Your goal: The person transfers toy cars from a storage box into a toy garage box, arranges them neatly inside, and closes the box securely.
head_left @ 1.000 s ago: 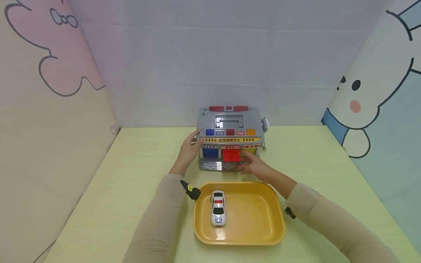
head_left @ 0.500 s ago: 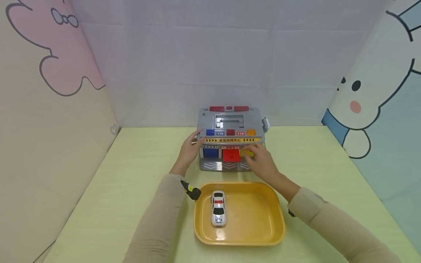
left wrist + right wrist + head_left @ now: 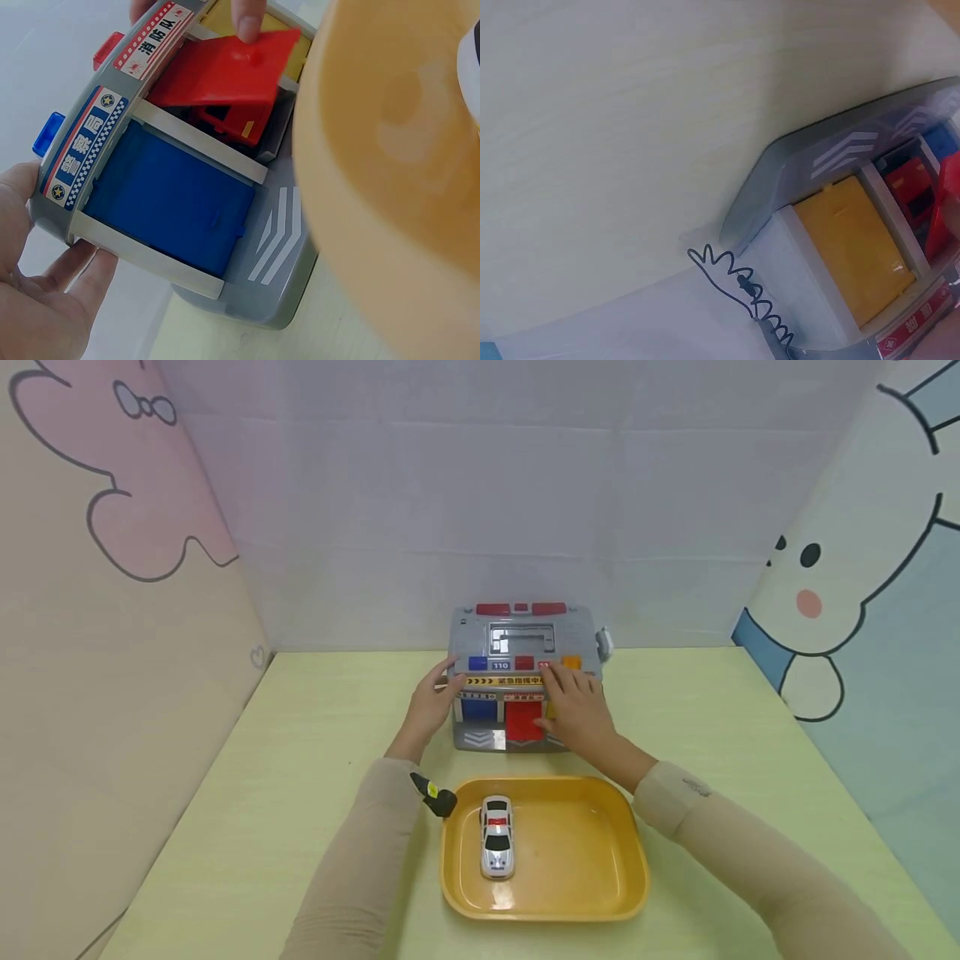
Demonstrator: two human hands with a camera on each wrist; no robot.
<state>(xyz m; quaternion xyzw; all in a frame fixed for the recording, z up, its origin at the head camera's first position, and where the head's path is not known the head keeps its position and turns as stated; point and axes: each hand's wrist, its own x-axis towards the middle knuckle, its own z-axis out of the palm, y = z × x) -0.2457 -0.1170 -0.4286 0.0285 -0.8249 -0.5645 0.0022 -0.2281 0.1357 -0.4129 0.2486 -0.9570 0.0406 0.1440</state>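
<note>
While left fingers [image 3: 94, 283] clasp the toy station [image 3: 510, 670], right fingers [image 3: 567, 683] seemingly lie extended atop.

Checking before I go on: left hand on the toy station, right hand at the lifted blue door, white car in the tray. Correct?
Not quite: the left wrist view shows the right hand at the lifted red door; the blue door is closed. The rest stands: left hand on the toy station, white car in the tray.
</note>
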